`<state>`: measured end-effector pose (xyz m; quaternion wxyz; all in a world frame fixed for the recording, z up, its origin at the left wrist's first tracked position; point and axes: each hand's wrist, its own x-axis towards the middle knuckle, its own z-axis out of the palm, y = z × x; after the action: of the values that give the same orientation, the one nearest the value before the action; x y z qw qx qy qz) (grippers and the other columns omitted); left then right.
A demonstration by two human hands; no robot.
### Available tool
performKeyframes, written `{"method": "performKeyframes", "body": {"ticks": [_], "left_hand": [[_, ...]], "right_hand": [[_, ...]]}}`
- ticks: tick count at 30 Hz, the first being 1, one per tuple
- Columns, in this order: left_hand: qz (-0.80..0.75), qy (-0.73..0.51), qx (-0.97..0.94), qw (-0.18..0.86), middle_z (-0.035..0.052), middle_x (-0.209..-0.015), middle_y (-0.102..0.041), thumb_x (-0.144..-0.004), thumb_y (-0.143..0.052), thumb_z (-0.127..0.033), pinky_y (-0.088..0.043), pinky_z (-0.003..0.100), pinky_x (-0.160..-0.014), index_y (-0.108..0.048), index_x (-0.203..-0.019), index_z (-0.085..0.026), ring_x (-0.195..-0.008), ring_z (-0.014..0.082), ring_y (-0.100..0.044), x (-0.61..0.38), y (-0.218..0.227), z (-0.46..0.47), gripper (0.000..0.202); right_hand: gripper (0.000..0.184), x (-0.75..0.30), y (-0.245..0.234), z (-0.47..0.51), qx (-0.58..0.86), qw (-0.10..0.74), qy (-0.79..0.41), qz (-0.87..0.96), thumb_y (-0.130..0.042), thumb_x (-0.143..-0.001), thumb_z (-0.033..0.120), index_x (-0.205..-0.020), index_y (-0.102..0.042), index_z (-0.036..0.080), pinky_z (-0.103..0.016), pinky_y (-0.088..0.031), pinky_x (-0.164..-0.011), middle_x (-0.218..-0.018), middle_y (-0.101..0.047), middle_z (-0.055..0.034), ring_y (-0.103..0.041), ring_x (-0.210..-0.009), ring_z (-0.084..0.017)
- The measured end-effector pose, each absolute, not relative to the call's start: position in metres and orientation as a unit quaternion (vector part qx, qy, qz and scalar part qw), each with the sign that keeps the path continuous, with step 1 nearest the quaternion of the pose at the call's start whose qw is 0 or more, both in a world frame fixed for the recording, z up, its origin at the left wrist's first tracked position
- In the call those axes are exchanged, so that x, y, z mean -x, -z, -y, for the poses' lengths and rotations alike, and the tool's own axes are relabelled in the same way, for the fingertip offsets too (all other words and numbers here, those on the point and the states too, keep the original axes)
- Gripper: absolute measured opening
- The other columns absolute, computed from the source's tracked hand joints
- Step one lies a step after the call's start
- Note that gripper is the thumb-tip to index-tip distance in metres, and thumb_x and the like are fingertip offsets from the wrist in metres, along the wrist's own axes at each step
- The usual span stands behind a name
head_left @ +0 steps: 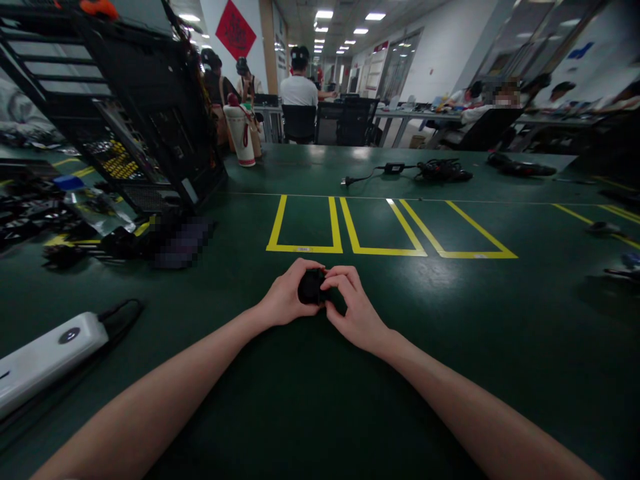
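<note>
Between my two hands is a small, round black object [311,287], its exact kind too dark to make out. My left hand [287,293] curls around its left side, thumb and fingers closed on it. On its right side, the bent fingers and thumb of my right hand [354,303] pinch at its edge. Both hands are just above or on the green table [320,400], in front of the yellow tape outlines [305,249]. My fingers hide part of the black object.
A black computer case [150,113] stands at the back left, by a paper cup [241,137]. A white device [55,357] with a cable lies at the left. A power adapter with coiled cable [443,170] lies at the back. People sit at desks beyond.
</note>
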<state>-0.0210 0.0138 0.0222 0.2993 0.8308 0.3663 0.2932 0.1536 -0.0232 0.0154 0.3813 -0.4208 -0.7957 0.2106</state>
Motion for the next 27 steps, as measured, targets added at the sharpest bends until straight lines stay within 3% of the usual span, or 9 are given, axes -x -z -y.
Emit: {"method": "performKeyframes", "body": {"ticks": [12, 19, 27], "left_hand": [[-0.377, -0.298, -0.814, 0.326, 0.0041, -0.113, -0.048, -0.064, -0.069, -0.021, -0.047, 0.04, -0.082, -0.04, -0.112, -0.024, -0.102, 0.0233, -0.052, 0.021, -0.023, -0.015, 0.056], [-0.39, -0.288, -0.785, 0.386, 0.0054, -0.115, -0.049, -0.068, -0.068, -0.025, -0.045, 0.045, -0.087, -0.04, -0.113, -0.024, -0.107, 0.0245, -0.051, 0.023, -0.02, -0.024, 0.054], [-0.398, -0.292, -0.783, 0.379, 0.0072, -0.116, -0.051, -0.066, -0.07, -0.025, -0.042, 0.045, -0.092, -0.041, -0.116, -0.022, -0.109, 0.0243, -0.051, 0.022, -0.014, -0.028, 0.058]], "right_hand": [[0.036, -0.159, -0.006, 0.015, 0.519, 0.388, -0.186, 0.739, -0.045, -0.068, 0.003, -0.099, -0.043, 0.021, -0.045, -0.038, -0.098, -0.116, -0.041, -0.0081, -0.042, -0.114, -0.023], [0.044, -0.159, -0.002, 0.012, 0.553, 0.33, -0.187, 0.742, -0.054, -0.073, 0.02, -0.115, -0.04, 0.02, -0.051, -0.035, -0.098, -0.124, -0.042, -0.0111, -0.042, -0.117, -0.028], [0.047, -0.156, 0.001, 0.0, 0.561, 0.284, -0.164, 0.76, -0.052, -0.077, 0.021, -0.122, -0.04, 0.016, -0.049, -0.034, -0.099, -0.122, -0.05, -0.0109, -0.045, -0.117, -0.026]]}}
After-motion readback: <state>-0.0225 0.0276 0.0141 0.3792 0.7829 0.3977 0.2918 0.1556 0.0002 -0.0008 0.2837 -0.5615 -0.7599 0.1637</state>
